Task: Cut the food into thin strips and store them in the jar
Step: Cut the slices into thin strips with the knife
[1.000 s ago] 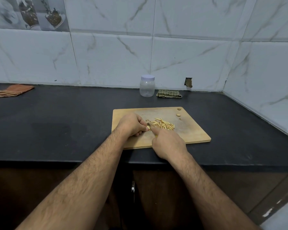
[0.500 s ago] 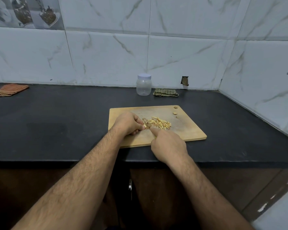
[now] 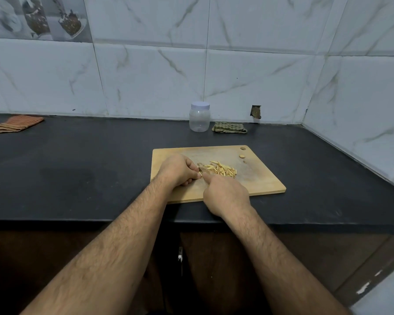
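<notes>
A wooden cutting board lies on the black counter. On it sits a pile of thin pale strips. My left hand is at the pile's left end, fingers pinched on a small piece of food pressed to the board. My right hand is closed around a small knife, forefinger stretched forward; only a bit of the blade shows between the two hands. A clear plastic jar with a white lid on stands behind the board by the wall.
Two small food bits lie near the board's far right corner. A folded green cloth lies right of the jar, an orange striped cloth at the far left. Tiled walls close the back and right side.
Both hands stay at the left end of the strip pile with only small cutting movements. The head camera has shifted a little, so the board sits slightly differently in view.
</notes>
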